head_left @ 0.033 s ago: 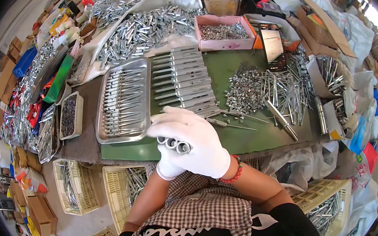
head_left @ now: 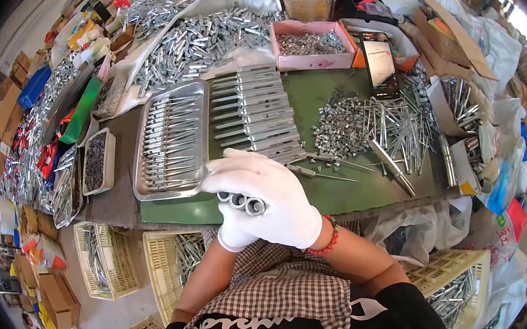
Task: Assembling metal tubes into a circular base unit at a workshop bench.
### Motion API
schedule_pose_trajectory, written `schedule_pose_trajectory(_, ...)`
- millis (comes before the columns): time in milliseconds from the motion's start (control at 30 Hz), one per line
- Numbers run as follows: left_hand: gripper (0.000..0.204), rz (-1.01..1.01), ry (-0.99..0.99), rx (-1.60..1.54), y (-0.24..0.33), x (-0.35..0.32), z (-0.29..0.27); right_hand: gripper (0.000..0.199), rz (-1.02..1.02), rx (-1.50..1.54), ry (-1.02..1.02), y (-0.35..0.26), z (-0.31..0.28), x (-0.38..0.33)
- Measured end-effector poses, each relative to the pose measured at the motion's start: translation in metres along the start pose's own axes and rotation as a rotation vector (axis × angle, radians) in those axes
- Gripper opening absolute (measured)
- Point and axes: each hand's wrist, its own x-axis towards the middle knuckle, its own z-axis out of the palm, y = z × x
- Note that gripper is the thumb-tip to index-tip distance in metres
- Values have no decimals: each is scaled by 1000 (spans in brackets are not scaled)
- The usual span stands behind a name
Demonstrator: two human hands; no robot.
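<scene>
Both my hands wear white gloves and press together at the table's near edge. My right hand (head_left: 275, 201) lies on top, its fingers curled over several short silver metal tubes (head_left: 255, 207) whose round open ends face me. My left hand (head_left: 235, 229) is underneath, closed against the same tubes; its fingers are mostly hidden. Just beyond my hands, long metal pieces with pointed rods (head_left: 265, 113) lie side by side in a column. To the left, a shallow steel tray (head_left: 138, 180) holds a row of similar silver rod pieces.
On the green table mat (head_left: 343, 198) at right lie a pile of small metal fittings (head_left: 345, 125), loose thin rods (head_left: 408, 131) and thick tubes (head_left: 393, 168). A phone (head_left: 379, 64) and a pink box (head_left: 306, 65) stand behind. Yellow crates (head_left: 153, 268) sit below the table.
</scene>
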Motion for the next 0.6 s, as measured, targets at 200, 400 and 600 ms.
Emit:
schedule_pose_trajectory(200,69,71,68,32,28,43,-2,46,-9,55,-42,-2,-15,2)
schedule_pose_trajectory(400,61,133,144,82,70,49,2,35,-97,14,-17,8,-22,-2)
schedule_pose_trajectory(600,52,201,223,150,99,88,-9,35,67,248,120,5,-31,0)
